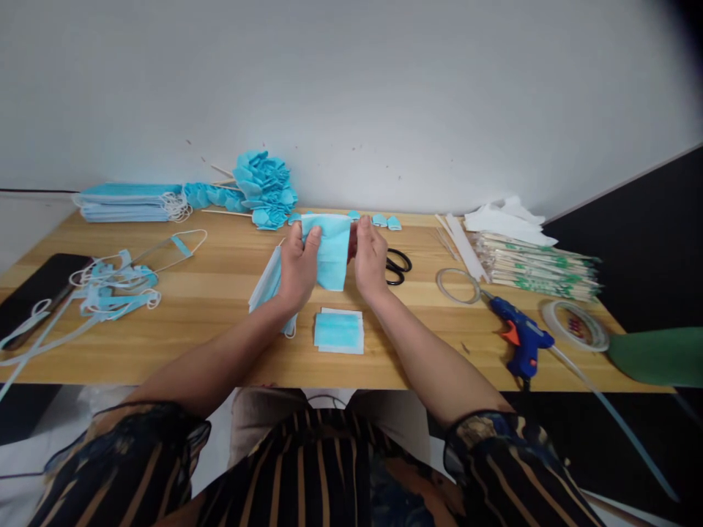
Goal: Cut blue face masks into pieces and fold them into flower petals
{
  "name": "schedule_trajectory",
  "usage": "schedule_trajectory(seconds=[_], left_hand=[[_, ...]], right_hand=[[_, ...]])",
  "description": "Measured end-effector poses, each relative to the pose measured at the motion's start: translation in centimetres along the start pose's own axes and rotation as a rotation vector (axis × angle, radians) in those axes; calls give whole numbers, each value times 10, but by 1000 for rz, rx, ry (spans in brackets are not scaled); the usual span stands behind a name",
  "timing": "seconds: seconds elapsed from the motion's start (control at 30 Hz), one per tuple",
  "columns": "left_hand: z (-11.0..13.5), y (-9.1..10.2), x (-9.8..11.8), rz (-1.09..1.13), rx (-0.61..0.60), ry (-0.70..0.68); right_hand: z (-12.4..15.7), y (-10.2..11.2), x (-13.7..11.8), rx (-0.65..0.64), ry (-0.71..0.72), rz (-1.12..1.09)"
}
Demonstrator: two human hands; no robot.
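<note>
Above the middle of the table I hold up a light-blue piece of face-mask fabric (331, 252) with a white upper edge. My left hand (298, 267) pinches its left side, thumb in front. At the right edge, my right hand (371, 260) is closed with its thumb upright; its fingers curl in at the fabric and are partly hidden. Below lies a small stack of cut blue and white mask pieces (339, 331). Face masks (267, 284) lie partly beneath my left forearm. Black-handled scissors (399, 266) rest beside my right hand, their blades hidden.
At the back left are stacked masks (129, 203) and blue fabric flowers (266, 187) on sticks. Ear-loop scraps (115, 285) and a black phone-like slab (38, 285) lie left. Rightward are a blue glue gun (519, 333), tape roll (575, 326) and wrapped sticks (538, 267).
</note>
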State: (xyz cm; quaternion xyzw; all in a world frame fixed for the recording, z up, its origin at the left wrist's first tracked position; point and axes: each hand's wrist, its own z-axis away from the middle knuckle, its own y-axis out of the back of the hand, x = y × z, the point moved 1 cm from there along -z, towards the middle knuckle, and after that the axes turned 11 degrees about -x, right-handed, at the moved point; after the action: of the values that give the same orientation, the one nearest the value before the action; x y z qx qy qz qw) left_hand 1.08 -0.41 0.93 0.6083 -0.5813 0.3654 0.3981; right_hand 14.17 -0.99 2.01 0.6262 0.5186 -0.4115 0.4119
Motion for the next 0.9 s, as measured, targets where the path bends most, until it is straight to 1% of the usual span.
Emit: schedule_trajectory(seconds=[0.07, 0.2, 0.3, 0.37, 0.43, 0.5, 0.57, 0.7, 0.77, 0.9], left_hand=[[2, -2, 1, -6, -15, 12], [6, -5, 5, 4, -61, 35], [5, -5, 7, 1, -73, 26], [3, -3, 6, -3, -44, 19], [-1, 1, 4, -1, -3, 10], [-5, 5, 1, 10, 28, -1], [-8, 8, -3, 25, 38, -5], [-12, 9, -8, 50, 35, -5], [-16, 12, -9, 33, 63, -23], [-27, 23, -8, -33, 171, -49]], right_hand=[[2, -1, -3, 7, 51, 67], [5, -3, -6, 36, 71, 137], [1, 0, -5, 87, 79, 93], [-2, 3, -2, 97, 48, 27], [-5, 4, 2, 73, -3, -44], [-6, 3, 5, 5, -45, -96], [-4, 0, 7, -87, -52, -104], [0, -5, 10, -278, -39, -7], [2, -6, 9, -407, -64, 41], [2, -3, 5, -662, -141, 99]])
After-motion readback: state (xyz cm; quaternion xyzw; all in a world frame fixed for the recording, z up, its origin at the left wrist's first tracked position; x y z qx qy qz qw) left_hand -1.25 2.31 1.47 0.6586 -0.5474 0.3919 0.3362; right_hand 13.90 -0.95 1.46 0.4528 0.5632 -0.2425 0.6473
